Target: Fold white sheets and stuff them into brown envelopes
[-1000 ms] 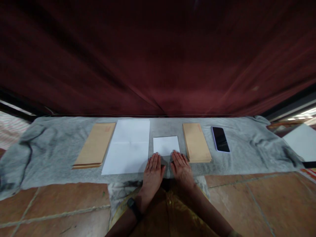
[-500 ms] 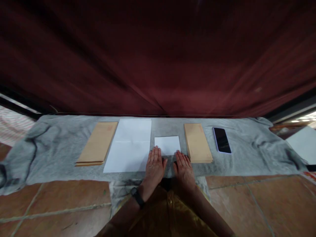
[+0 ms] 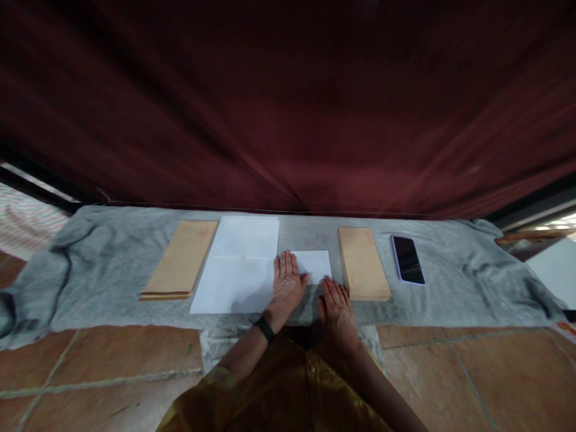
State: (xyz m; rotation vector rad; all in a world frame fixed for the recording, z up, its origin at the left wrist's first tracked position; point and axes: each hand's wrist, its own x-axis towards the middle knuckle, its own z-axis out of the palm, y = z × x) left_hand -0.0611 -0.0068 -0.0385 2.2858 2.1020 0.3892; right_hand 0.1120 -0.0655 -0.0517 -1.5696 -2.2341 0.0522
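Observation:
A small folded sheet of white paper point(image 3: 315, 264) lies on the grey cloth in front of me. My left hand point(image 3: 287, 281) rests flat over its left edge, fingers stretched out and pointing away from me, with a dark band on the wrist. My right hand point(image 3: 337, 307) lies with extended fingers at the paper's near right corner, fingertips touching it. Left of the folded paper is a stack of larger white sheets point(image 3: 238, 264) with a crease across the middle. To the right sits a stack of brown envelopes point(image 3: 363, 264), close to my right fingers.
Another stack of brown envelopes point(image 3: 180, 259) lies to the left of the white sheets. A phone in a light purple case point(image 3: 407, 260) is on the right. Grey cloth point(image 3: 454, 270) covers the surface, and a dark red curtain point(image 3: 288, 120) hangs behind it.
My left hand has slid forward, from the near left corner up over the left edge of the folded paper. My right hand has stayed nearly in place.

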